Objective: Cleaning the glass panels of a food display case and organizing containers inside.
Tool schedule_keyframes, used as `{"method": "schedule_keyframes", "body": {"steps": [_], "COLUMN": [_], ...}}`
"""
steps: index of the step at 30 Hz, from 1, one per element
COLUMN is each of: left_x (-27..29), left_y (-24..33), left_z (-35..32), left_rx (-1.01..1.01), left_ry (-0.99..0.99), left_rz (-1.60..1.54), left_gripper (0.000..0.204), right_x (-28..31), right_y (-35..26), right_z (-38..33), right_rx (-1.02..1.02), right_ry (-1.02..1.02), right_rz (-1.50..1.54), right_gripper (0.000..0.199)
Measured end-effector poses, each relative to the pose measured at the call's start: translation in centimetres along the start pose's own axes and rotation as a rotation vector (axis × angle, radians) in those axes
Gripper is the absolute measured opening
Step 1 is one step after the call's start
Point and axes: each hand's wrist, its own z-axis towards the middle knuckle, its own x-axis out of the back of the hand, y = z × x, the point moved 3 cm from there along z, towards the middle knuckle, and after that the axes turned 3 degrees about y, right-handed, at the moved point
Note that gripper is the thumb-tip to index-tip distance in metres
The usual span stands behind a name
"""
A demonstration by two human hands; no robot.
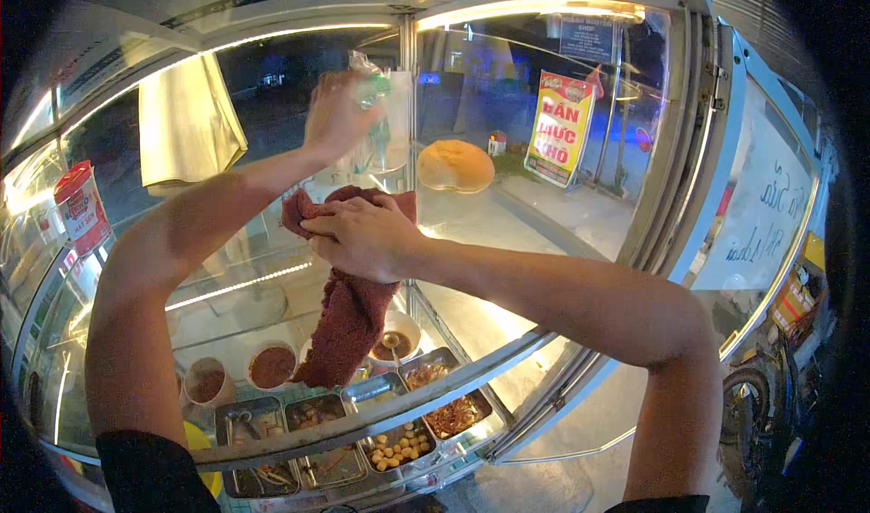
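My left hand (pixel 333 112) is raised in front of the glass, its fingers curled round a clear and green plastic thing (pixel 370 91), blurred, whose kind I cannot make out. Lower down, my right hand (pixel 367 238) grips a dark red cloth (pixel 349 318). One end of the cloth bunches up under and beside the fingers, and the rest hangs down above the food containers. To the right of both hands, a round golden-brown, bread-like thing (pixel 456 166) appears at the glass.
Under the cloth stand metal trays (pixel 399 445) of food, two cups (pixel 272 366) of brown contents and a bowl (pixel 396 339) with a spoon. A metal rail (pixel 435 395) crosses before me. A red-and-white container (pixel 82 207) stands left, near a hanging pale sheet (pixel 190 119). Outside is a signboard (pixel 560 130).
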Motion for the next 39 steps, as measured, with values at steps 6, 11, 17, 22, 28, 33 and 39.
{"method": "schedule_keyframes", "body": {"steps": [6,11,17,22,28,33,39], "left_x": [-5.8,-9.9,-10.2,-0.8,15.2,27.5,37.1], "left_y": [-5.4,0.6,-3.4,1.4,-2.8,-3.9,-6.8], "left_z": [-5.8,-4.3,-3.2,-0.8,-3.2,-8.1,-13.5], "left_rx": [0.649,0.573,0.445,0.364,0.476,0.504,0.679], "left_ry": [-0.533,-0.593,-0.835,-0.903,-0.933,-0.87,-0.657], "left_rz": [-0.203,-0.252,-0.617,-0.487,-0.307,-0.157,0.077], "left_gripper": [0.087,0.089,0.071,0.072,0.069,0.064,0.061], "right_x": [-0.4,-0.6,-0.5,-1.2,-2.2,-5.8,-9.4], "right_y": [-0.3,0.9,0.4,5.9,10.1,7.8,-9.2], "right_z": [0.3,-0.2,1.0,2.1,3.8,10.1,15.9], "right_rx": [-0.015,-0.038,-0.093,0.04,-0.147,-0.24,0.247], "right_ry": [-0.018,-0.01,-0.03,-0.077,0.079,-0.043,0.013], "right_rz": [0.015,0.014,-0.054,-0.282,-0.184,-0.106,0.189], "right_gripper": [0.043,0.044,0.04,0.033,0.036,0.034,0.033]}}
